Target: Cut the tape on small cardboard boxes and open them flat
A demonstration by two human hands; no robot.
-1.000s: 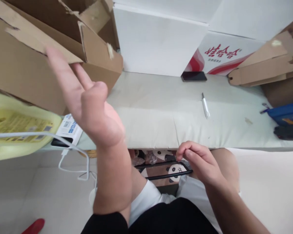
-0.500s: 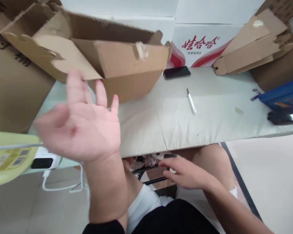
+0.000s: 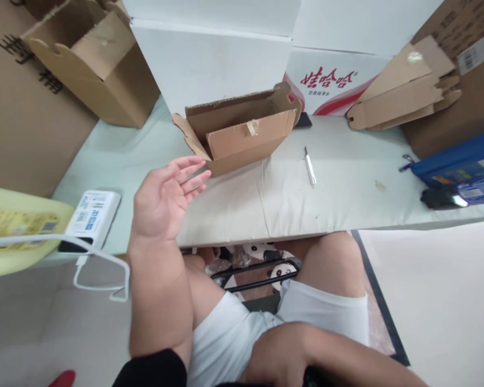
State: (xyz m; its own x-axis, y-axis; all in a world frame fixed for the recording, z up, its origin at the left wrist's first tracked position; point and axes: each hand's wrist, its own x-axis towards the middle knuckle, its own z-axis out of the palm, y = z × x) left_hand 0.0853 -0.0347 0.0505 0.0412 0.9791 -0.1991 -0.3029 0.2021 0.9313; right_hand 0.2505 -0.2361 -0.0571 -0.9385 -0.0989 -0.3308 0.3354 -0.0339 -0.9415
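Note:
An open-topped brown cardboard box [image 3: 254, 141] rests on the covered table, its left end flap tilted outward. My left hand [image 3: 165, 199] is open, palm up, with its fingertips at the lower left corner of that box. Whether they touch it I cannot tell. My right hand [image 3: 276, 355] lies low over my lap, and its fingers are hidden. To the right of the box is a white utility knife [image 3: 310, 169] with its blade end pointing away. A black phone [image 3: 304, 121] is partly covered by the box.
Another open cardboard box [image 3: 123, 88] stands at the back left. White cartons [image 3: 213, 64] line the back. Folded cardboard [image 3: 407, 99] and a blue pouch [image 3: 452, 166] are on the right. A power bank [image 3: 94, 215] with a white cable and a yellow container [image 3: 20, 231] are at left.
The box now sits lower and farther right on the table, apart from the back-left box and partly covering the phone. My left hand moved down with it. My right hand drew back to my lap.

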